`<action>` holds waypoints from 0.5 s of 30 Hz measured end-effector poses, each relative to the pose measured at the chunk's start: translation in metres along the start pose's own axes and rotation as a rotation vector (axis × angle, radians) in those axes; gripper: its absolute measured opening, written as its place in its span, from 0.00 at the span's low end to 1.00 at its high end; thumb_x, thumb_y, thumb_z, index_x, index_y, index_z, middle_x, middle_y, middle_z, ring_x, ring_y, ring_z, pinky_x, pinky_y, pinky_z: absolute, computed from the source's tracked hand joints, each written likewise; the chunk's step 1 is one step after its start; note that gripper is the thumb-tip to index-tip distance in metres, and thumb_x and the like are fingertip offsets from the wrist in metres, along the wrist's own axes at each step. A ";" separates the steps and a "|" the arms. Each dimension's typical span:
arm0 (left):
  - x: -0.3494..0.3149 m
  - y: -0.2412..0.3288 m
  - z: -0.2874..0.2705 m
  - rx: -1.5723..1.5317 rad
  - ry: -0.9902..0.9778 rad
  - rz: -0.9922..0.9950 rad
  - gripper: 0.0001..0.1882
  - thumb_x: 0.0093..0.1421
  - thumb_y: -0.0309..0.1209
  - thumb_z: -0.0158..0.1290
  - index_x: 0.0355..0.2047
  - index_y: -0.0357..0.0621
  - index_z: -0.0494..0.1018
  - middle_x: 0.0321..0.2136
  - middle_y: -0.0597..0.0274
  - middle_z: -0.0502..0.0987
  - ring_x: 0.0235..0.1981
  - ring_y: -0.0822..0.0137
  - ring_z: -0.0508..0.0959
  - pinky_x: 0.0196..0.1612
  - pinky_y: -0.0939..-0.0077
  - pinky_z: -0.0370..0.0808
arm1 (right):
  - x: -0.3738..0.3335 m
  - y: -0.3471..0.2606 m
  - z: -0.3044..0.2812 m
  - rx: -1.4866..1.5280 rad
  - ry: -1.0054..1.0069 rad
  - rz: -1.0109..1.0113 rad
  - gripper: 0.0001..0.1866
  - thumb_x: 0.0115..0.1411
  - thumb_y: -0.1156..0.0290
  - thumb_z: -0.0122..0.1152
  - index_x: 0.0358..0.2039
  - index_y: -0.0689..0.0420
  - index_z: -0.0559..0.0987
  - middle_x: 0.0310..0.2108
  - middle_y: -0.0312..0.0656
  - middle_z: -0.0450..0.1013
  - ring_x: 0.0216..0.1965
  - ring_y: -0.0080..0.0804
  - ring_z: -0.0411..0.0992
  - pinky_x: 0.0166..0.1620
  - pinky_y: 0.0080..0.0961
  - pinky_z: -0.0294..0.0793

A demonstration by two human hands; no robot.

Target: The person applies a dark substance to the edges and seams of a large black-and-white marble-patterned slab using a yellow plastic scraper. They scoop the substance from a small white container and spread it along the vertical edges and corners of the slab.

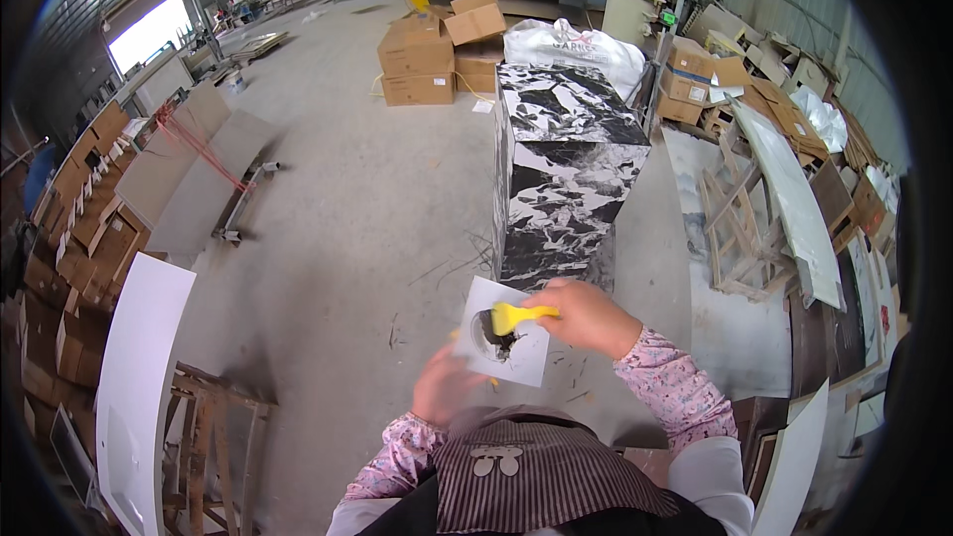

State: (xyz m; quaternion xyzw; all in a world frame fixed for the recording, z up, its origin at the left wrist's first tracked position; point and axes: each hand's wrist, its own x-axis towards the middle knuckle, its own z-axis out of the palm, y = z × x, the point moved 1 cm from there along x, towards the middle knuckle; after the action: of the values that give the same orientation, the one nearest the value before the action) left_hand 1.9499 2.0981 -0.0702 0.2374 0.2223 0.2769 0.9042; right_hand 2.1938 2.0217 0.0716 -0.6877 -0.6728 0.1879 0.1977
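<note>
My left hand (449, 384) holds a small grey square board (524, 355) from below, near its lower left edge; the hand is blurred. A dark blob of paste (493, 331) sits on the board. My right hand (588, 316) grips a yellow scraper (518, 315) whose blade rests on the paste. Just beyond the board stands a tall block clad in black-and-white marble slabs (566, 164).
A concrete floor (347, 199) stretches ahead. Cardboard boxes (417, 60) and a white sack (576, 48) stand behind the block. Wooden frames and slabs (764, 208) lean at the right. White panels on a wooden rack (139, 377) and stacked boxes line the left.
</note>
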 end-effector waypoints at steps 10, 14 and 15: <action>0.002 -0.007 0.001 -0.007 -0.068 0.017 0.30 0.58 0.26 0.46 0.62 0.30 0.61 0.56 0.47 0.72 0.56 0.52 0.75 0.60 0.54 0.72 | -0.011 0.022 0.019 0.058 0.187 -0.097 0.17 0.56 0.70 0.64 0.48 0.48 0.82 0.32 0.45 0.72 0.34 0.45 0.73 0.40 0.38 0.73; 0.008 -0.024 -0.029 0.244 -0.113 0.158 0.29 0.58 0.26 0.47 0.61 0.31 0.63 0.54 0.48 0.74 0.54 0.52 0.76 0.59 0.51 0.72 | -0.016 0.009 -0.002 -0.028 0.073 -0.007 0.18 0.56 0.70 0.64 0.49 0.49 0.81 0.32 0.45 0.72 0.35 0.45 0.73 0.40 0.38 0.73; 0.005 -0.018 -0.015 0.187 -0.090 0.117 0.28 0.59 0.27 0.48 0.60 0.31 0.64 0.54 0.48 0.74 0.54 0.52 0.76 0.58 0.52 0.73 | -0.017 0.003 -0.003 0.011 0.130 -0.040 0.18 0.56 0.70 0.64 0.49 0.49 0.81 0.33 0.45 0.72 0.35 0.46 0.73 0.40 0.38 0.73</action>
State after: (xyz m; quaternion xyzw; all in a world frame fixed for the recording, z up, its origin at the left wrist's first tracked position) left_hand 1.9527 2.0930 -0.0937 0.3452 0.1920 0.2962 0.8696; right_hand 2.1979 2.0042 0.0724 -0.6836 -0.6714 0.1425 0.2483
